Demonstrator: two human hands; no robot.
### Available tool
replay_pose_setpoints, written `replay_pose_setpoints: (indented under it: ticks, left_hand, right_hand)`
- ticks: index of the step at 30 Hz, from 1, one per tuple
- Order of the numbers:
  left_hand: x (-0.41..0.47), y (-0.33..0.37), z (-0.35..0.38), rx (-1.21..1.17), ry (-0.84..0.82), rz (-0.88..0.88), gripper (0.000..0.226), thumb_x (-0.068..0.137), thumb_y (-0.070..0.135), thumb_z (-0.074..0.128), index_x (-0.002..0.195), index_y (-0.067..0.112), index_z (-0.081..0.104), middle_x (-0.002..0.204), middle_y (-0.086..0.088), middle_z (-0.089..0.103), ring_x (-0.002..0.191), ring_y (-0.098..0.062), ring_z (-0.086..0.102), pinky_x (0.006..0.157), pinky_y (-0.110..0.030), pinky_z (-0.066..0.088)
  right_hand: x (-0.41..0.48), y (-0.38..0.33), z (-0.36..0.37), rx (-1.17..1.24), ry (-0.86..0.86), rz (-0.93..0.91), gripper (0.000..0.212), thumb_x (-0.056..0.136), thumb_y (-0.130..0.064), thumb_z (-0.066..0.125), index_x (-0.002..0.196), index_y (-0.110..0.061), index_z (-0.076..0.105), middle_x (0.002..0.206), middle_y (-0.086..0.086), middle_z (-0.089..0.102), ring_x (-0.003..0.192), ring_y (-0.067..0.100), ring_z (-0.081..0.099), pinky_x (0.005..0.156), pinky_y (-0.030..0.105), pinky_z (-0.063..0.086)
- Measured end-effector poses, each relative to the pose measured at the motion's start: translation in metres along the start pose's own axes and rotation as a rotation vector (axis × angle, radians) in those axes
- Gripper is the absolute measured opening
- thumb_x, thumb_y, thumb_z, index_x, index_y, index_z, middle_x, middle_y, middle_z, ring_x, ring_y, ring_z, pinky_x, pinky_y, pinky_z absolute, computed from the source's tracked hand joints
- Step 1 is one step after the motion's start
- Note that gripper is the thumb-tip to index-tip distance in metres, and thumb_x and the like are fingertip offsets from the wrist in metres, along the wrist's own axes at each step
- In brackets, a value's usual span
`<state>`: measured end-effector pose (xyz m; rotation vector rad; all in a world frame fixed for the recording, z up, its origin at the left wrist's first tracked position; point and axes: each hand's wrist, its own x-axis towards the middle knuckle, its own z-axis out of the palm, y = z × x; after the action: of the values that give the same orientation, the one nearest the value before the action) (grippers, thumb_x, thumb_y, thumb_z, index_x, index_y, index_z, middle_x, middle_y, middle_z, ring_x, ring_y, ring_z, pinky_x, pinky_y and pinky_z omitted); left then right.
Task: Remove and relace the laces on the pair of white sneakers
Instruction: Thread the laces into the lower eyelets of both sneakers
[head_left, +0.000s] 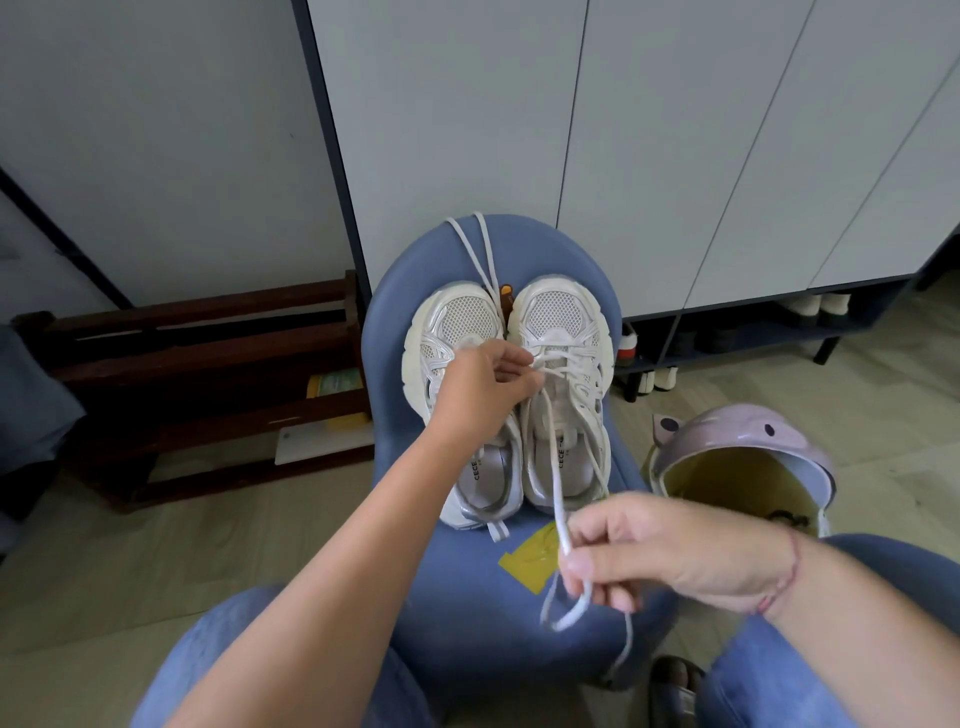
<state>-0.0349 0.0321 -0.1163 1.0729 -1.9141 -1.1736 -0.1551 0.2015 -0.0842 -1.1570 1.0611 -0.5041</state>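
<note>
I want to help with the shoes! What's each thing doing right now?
Left-side sneaker: looks unlaced, on chair.
Right-side sneaker: partly laced.
Loose lace: draped over chair's top.
Left hand: pinches lace at eyelets.
Right hand: holds lace ends.
Helmet: upturned on floor.

We see white sneakers (558, 312) side by side on a blue chair (457, 597). A loose lace (486, 249) and yellow patch (530, 558) lie there too.
</note>
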Motion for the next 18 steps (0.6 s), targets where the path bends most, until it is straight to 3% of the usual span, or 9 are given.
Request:
replay_pose_setpoints:
  ticks: [2, 4, 7, 9, 12, 14, 18]
  left_hand:
    - [-0.009, 0.009, -0.001, 0.042, 0.028, 0.051, 0.014, 0.093, 0.024, 0.068, 0.102, 0.013, 0.07, 0.092, -0.002, 0.07, 0.08, -0.008, 0.061, 0.069, -0.009, 0.046]
    - [-0.02, 0.022, -0.005, 0.058, -0.022, 0.118, 0.02, 0.097, 0.035, 0.059, 0.098, 0.018, 0.071, 0.092, -0.002, 0.071, 0.083, -0.01, 0.063, 0.075, -0.018, 0.048]
    - [-0.045, 0.042, -0.005, -0.115, -0.319, 0.153, 0.041, 0.097, 0.045, 0.043, 0.105, 0.016, 0.07, 0.104, -0.006, 0.073, 0.103, -0.015, 0.067, 0.094, -0.022, 0.049]
    - [-0.058, 0.047, 0.0, -0.093, -0.416, 0.184, 0.038, 0.098, 0.038, 0.042, 0.108, 0.012, 0.068, 0.099, -0.011, 0.072, 0.096, -0.018, 0.067, 0.09, -0.019, 0.049]
    - [-0.062, 0.045, 0.0, 0.055, -0.371, 0.231, 0.023, 0.102, 0.028, 0.051, 0.093, 0.012, 0.066, 0.067, 0.009, 0.059, 0.062, -0.006, 0.052, 0.064, -0.021, 0.047]
    - [-0.059, 0.042, -0.008, 0.115, -0.319, 0.203, 0.024, 0.101, 0.023, 0.053, 0.081, 0.017, 0.063, 0.053, 0.015, 0.045, 0.05, -0.002, 0.039, 0.053, -0.014, 0.033]
    - [-0.048, 0.032, -0.031, 0.024, -0.109, 0.098, 0.03, 0.102, 0.024, 0.051, 0.073, 0.018, 0.059, 0.062, 0.001, 0.045, 0.058, -0.012, 0.04, 0.058, -0.025, 0.036]
  right_hand:
    - [-0.003, -0.003, -0.007, 0.094, 0.088, -0.092, 0.015, 0.089, -0.021, 0.06, 0.076, -0.015, 0.066, 0.071, -0.001, 0.058, 0.058, 0.004, 0.05, 0.055, 0.012, 0.041]
    - [-0.002, -0.005, -0.01, 0.134, 0.209, -0.145, 0.017, 0.084, -0.026, 0.06, 0.074, -0.013, 0.064, 0.069, 0.002, 0.055, 0.058, 0.006, 0.048, 0.054, 0.014, 0.04]
    - [0.004, -0.01, -0.015, 0.037, 0.433, -0.172, 0.021, 0.086, -0.026, 0.064, 0.073, -0.009, 0.06, 0.064, -0.001, 0.057, 0.054, 0.007, 0.045, 0.047, 0.014, 0.034]
    - [0.005, -0.016, -0.02, -0.015, 0.535, -0.157, 0.021, 0.091, -0.02, 0.06, 0.075, -0.006, 0.06, 0.063, 0.003, 0.06, 0.045, 0.007, 0.04, 0.04, 0.014, 0.028]
    - [0.002, -0.021, -0.028, -0.014, 0.581, -0.135, 0.02, 0.093, -0.015, 0.053, 0.079, -0.002, 0.06, 0.053, 0.003, 0.054, 0.035, 0.005, 0.031, 0.036, 0.013, 0.02]
    - [-0.002, -0.021, -0.035, 0.023, 0.587, -0.13, 0.02, 0.087, -0.022, 0.059, 0.079, -0.004, 0.062, 0.05, 0.0, 0.048, 0.034, 0.004, 0.026, 0.035, 0.012, 0.016]
    - [-0.016, -0.017, -0.052, 0.116, 0.541, -0.089, 0.026, 0.075, -0.026, 0.062, 0.083, -0.002, 0.064, 0.051, -0.001, 0.044, 0.034, 0.003, 0.025, 0.037, 0.013, 0.016]
